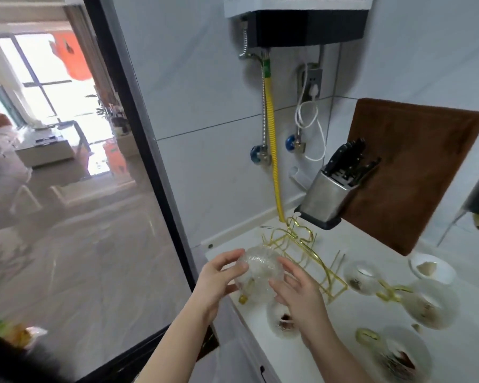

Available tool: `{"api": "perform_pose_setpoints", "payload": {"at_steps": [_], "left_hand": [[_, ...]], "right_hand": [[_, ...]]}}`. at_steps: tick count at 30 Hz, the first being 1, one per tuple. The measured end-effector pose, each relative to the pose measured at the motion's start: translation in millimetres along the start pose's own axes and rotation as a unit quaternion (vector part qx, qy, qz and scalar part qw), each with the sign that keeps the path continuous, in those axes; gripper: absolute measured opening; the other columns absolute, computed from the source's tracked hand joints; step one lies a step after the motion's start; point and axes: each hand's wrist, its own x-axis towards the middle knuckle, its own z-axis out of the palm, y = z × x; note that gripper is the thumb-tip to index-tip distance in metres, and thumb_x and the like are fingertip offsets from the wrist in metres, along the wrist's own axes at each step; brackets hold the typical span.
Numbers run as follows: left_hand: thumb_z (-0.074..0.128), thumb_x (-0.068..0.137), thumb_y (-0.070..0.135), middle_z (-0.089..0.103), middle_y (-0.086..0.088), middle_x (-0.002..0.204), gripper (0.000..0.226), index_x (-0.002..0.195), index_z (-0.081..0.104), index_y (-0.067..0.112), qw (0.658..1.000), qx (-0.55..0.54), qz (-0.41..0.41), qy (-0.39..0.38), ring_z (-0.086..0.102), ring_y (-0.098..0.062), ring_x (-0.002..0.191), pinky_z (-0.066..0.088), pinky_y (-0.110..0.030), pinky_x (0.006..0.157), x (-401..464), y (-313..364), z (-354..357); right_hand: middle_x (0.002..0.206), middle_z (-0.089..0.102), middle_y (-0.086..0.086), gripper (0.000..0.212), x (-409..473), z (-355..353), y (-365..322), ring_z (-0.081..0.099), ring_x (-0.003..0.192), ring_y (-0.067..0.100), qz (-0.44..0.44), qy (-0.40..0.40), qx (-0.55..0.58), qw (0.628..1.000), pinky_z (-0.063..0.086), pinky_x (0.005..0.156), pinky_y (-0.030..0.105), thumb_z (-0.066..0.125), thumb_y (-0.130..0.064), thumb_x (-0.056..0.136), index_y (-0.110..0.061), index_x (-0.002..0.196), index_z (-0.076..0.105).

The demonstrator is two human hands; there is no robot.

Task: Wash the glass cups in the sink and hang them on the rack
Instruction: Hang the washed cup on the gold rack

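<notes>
Holding a glass cup (257, 268) between both hands at the left end of the table (343, 313), beside the gold wire rack (304, 250).

My left hand (219, 280) curls round the cup's left side, thumb on top; my right hand (299, 291) touches its right side with fingers spread and fairly straight. The cup is textured, clear, tipped on its side, and seems to sit over a prong of the rack, though I cannot tell for sure. Right of the rack, more cups (364, 277) with gold handles lie on the table, brown dregs inside. Behind them stand a knife block (327, 197) and a brown board (415, 172) leaning on the wall.
</notes>
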Motion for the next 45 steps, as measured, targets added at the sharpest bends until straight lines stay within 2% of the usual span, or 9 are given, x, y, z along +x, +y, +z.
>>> {"api": "perform_pose_setpoints", "payload": {"at_steps": [2, 9, 14, 20, 27, 33, 36, 40, 45], "left_hand": [[0.077, 0.080, 0.016, 0.073, 0.013, 0.106, 0.026, 0.105, 0.074, 0.023, 1.000, 0.001, -0.002, -0.001, 0.070, -0.008, 0.093, 0.056, -0.040, 0.088, 22, 2, -3], [0.072, 0.084, 0.013, 0.067, 0.006, 0.117, 0.030, 0.113, 0.070, 0.019, 0.999, 0.025, -0.022, -0.041, 0.067, -0.009, 0.099, 0.055, -0.040, 0.091, 93, 5, -17], [0.073, 0.083, 0.014, 0.066, 0.000, 0.121, 0.030, 0.112, 0.070, 0.019, 0.993, 0.047, -0.050, -0.098, 0.065, -0.014, 0.107, 0.054, -0.046, 0.096, 150, 0, -33], [0.074, 0.082, 0.015, 0.068, 0.001, 0.115, 0.026, 0.106, 0.073, 0.024, 0.980, 0.072, -0.076, -0.170, 0.070, -0.006, 0.092, 0.058, -0.029, 0.076, 211, -13, -45], [0.069, 0.085, 0.014, 0.066, 0.003, 0.118, 0.030, 0.112, 0.067, 0.027, 0.960, 0.109, -0.099, -0.238, 0.062, -0.014, 0.108, 0.054, -0.039, 0.091, 250, -29, -40], [0.065, 0.087, 0.009, 0.066, -0.001, 0.117, 0.031, 0.113, 0.067, 0.025, 0.952, 0.098, -0.116, -0.265, 0.065, -0.017, 0.101, 0.054, -0.028, 0.072, 265, -41, -36], [0.066, 0.087, 0.009, 0.067, 0.000, 0.115, 0.029, 0.110, 0.070, 0.026, 0.947, 0.103, -0.120, -0.279, 0.067, -0.018, 0.101, 0.054, -0.027, 0.070, 271, -44, -37], [0.068, 0.086, 0.007, 0.071, 0.009, 0.107, 0.029, 0.105, 0.073, 0.028, 0.946, 0.098, -0.121, -0.284, 0.071, -0.007, 0.089, 0.053, -0.019, 0.062, 275, -47, -38], [0.068, 0.087, 0.012, 0.072, 0.011, 0.104, 0.029, 0.107, 0.070, 0.032, 0.940, 0.123, -0.106, -0.299, 0.068, -0.007, 0.095, 0.053, -0.023, 0.071, 276, -49, -38]], "right_hand": [[0.126, 0.063, -0.003, 0.044, 20, 5, 2, 0.055, 0.122, 0.014, 0.004, -0.008, 0.003, 1.000, 0.047, 0.103, 0.047, 0.069, -0.015, 0.084, -0.049, 0.109, 0.057], [0.129, 0.059, -0.001, 0.043, 77, 29, 7, 0.055, 0.120, 0.018, 0.024, 0.026, -0.005, 0.999, 0.048, 0.100, 0.047, 0.068, -0.014, 0.086, -0.049, 0.105, 0.054], [0.129, 0.056, 0.004, 0.043, 110, 51, 20, 0.056, 0.117, 0.020, 0.040, 0.084, -0.014, 0.996, 0.050, 0.098, 0.048, 0.066, -0.015, 0.086, -0.034, 0.124, 0.055], [0.125, 0.058, 0.005, 0.049, 139, 77, 32, 0.057, 0.111, 0.022, 0.079, 0.176, -0.027, 0.981, 0.049, 0.099, 0.047, 0.065, -0.011, 0.085, -0.022, 0.131, 0.054], [0.131, 0.055, 0.004, 0.049, 162, 96, 49, 0.054, 0.116, 0.021, 0.122, 0.259, -0.060, 0.956, 0.047, 0.101, 0.047, 0.058, -0.007, 0.089, -0.020, 0.135, 0.049], [0.141, 0.050, 0.000, 0.048, 171, 103, 58, 0.049, 0.127, 0.018, 0.120, 0.269, -0.186, 0.938, 0.037, 0.108, 0.027, 0.054, -0.009, 0.094, -0.016, 0.139, 0.042], [0.143, 0.048, 0.000, 0.048, 174, 107, 64, 0.046, 0.130, 0.017, 0.126, 0.273, -0.202, 0.932, 0.033, 0.109, 0.025, 0.051, -0.009, 0.095, -0.016, 0.141, 0.040], [0.145, 0.047, -0.001, 0.047, 175, 109, 72, 0.044, 0.132, 0.017, 0.124, 0.278, -0.215, 0.928, 0.033, 0.110, 0.026, 0.050, -0.012, 0.096, -0.016, 0.142, 0.039], [0.146, 0.045, -0.001, 0.049, 177, 109, 77, 0.043, 0.133, 0.018, 0.123, 0.279, -0.214, 0.928, 0.033, 0.111, 0.027, 0.048, -0.011, 0.097, -0.017, 0.144, 0.038]]}}
